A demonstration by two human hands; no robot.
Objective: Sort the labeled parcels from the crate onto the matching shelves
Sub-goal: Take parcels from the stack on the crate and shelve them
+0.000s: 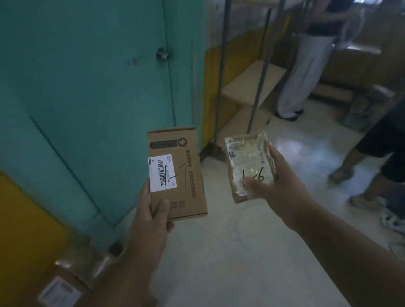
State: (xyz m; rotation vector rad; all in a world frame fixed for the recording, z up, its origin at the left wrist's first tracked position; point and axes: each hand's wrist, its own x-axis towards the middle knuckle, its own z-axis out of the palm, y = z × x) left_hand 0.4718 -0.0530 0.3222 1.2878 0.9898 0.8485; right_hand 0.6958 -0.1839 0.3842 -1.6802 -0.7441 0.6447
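Note:
My left hand (153, 216) grips a flat brown cardboard parcel (184, 179) by its lower left corner, thumb on its face. It carries a white barcode label and a handwritten "1". My right hand (272, 184) holds a smaller parcel wrapped in glossy clear tape (249, 164), thumb on top and fingers along its right edge; "1-6" is written on it. Both parcels are held up in front of me above the floor. A metal-framed shelf unit with wooden boards (254, 82) stands ahead on the right.
A teal door (79, 78) fills the left. More cardboard parcels (68, 282) lie at the lower left, partly hidden by my forearm. One person (311, 65) stands by the shelves at the back right; another person's legs (388, 161) stand close on the right.

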